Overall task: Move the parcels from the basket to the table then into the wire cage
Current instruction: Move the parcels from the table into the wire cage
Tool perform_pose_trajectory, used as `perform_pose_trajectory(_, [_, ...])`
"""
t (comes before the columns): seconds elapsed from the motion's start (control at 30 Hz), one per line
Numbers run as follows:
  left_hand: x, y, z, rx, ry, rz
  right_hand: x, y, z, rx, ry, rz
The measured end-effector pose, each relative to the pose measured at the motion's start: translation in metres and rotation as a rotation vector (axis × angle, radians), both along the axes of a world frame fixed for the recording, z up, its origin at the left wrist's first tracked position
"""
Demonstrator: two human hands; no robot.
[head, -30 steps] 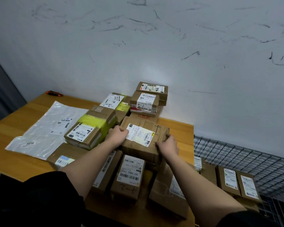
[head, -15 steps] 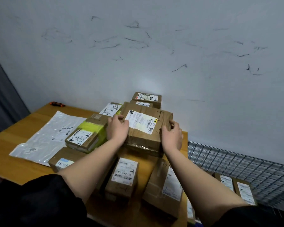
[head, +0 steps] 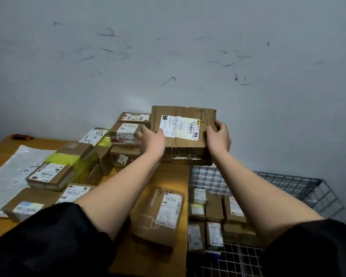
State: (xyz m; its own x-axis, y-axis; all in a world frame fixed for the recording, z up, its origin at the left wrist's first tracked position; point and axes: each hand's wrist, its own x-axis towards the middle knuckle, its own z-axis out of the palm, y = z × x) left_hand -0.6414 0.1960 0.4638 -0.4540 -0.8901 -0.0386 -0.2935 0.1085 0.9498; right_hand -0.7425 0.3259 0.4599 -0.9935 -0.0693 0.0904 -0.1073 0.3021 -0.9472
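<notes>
A brown cardboard parcel point(head: 183, 132) with a white label is up in the air above the table's right end. My left hand point(head: 151, 139) grips its left side and my right hand point(head: 218, 137) grips its right side. Several other parcels lie on the wooden table point(head: 169, 176), among them a flat box marked "1-2" point(head: 161, 214) near the table's right edge. The wire cage point(head: 288, 182) stands to the right of the table and holds several small parcels point(head: 214, 210) on its floor.
A grey plastic mailer bag point(head: 10, 176) lies flat at the table's left. A parcel with yellow tape point(head: 62, 168) sits beside it. An orange and black tool point(head: 21, 136) lies at the back left corner. A scuffed white wall rises behind.
Both hands have lifted the labelled parcel off the pile and carried it up and to the right, toward the cage side. The camera view has turned to the right too.
</notes>
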Motion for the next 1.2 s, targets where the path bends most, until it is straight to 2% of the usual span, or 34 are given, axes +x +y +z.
perform_pose_trajectory(0.1, [-0.024,0.026,-0.005,0.158,0.065,-0.072,-0.013,0.039,0.000,0.008,-0.032,-0.047])
perform_pose_trajectory(0.33, [-0.054,0.089,-0.030,0.261,0.081,-0.328,-0.011,0.126,-0.027,0.017,-0.114,-0.165])
perform_pose_trajectory(0.47, [-0.063,0.129,-0.049,0.440,0.050,-0.514,-0.007,0.174,-0.046,0.027,-0.217,-0.151])
perform_pose_trajectory(0.63, [-0.075,0.176,-0.075,0.528,0.002,-0.620,-0.016,0.228,-0.075,0.046,-0.307,-0.214])
perform_pose_trajectory(0.77, [-0.096,0.214,-0.107,0.580,-0.041,-0.638,-0.039,0.271,-0.106,-0.034,-0.435,-0.289])
perform_pose_trajectory(0.93, [-0.135,0.260,-0.159,0.571,-0.149,-0.587,-0.089,0.318,-0.159,-0.024,-0.528,-0.222])
perform_pose_trajectory(1.07, [-0.160,0.292,-0.208,0.585,-0.270,-0.452,-0.133,0.344,-0.210,0.041,-0.642,-0.122])
perform_pose_trajectory(1.2, [-0.174,0.310,-0.258,0.599,-0.405,-0.343,-0.161,0.358,-0.261,0.022,-0.772,-0.095])
